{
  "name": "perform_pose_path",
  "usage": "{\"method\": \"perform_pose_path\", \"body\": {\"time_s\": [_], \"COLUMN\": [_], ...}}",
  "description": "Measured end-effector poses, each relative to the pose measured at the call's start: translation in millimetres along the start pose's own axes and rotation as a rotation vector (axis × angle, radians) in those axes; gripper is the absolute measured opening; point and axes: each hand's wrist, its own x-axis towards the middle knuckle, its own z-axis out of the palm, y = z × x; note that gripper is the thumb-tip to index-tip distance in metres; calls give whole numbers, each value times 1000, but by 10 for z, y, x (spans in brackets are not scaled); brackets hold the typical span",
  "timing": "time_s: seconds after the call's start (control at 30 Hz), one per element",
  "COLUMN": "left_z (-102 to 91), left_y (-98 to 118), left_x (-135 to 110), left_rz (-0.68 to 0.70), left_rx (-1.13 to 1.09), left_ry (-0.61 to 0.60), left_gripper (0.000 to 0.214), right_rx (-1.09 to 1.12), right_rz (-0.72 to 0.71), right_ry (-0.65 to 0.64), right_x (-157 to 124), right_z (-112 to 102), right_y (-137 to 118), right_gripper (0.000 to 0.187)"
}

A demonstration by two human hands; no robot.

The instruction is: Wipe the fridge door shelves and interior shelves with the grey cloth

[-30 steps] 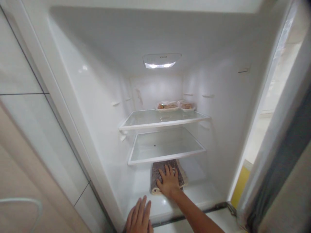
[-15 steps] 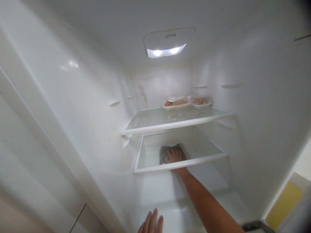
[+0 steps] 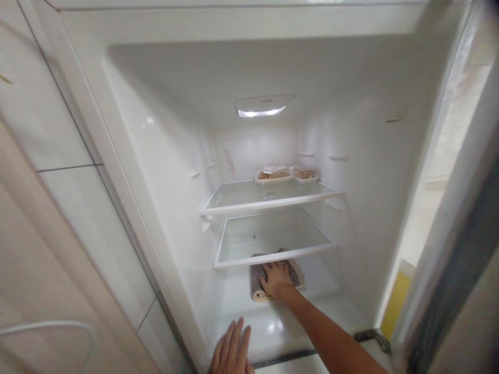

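Well forward, right hand [image 3: 277,279] flat on cloth [image 3: 256,281], fingers apart; left hand [image 3: 232,354] nearer, fingers nearly together

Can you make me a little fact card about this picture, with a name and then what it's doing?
Place: inside an open fridge
Right hand: fingers spread on a folded cloth
Left hand: fingers straight, near the front of the fridge; touching or not, can't tell
Cloth: on the fridge floor, partly under the lower shelf
Upper shelf: two wrapped food packs at the back
Light: on
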Motion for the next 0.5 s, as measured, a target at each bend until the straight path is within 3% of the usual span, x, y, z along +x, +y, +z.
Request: {"method": "perform_pose_path", "body": {"time_s": [0.17,0.33,0.5], "left_z": [-158,-105,-49], "left_y": [-12,-48,-69], "left_x": [100,99,71], "left_rz": [82,75,18], "left_rx": [71,39,-19], "left_ry": [5,114,110], "left_gripper": [71,81,94], "right_rx": [5,130,135], "right_rz": [36,3,9], "right_ry": [-37,-46,-64], "right_x": [-569,-1088,-1219], "right_z": [-105,-31,24], "right_y": [-134,-279,-486], "right_gripper": [56,54,59]}}
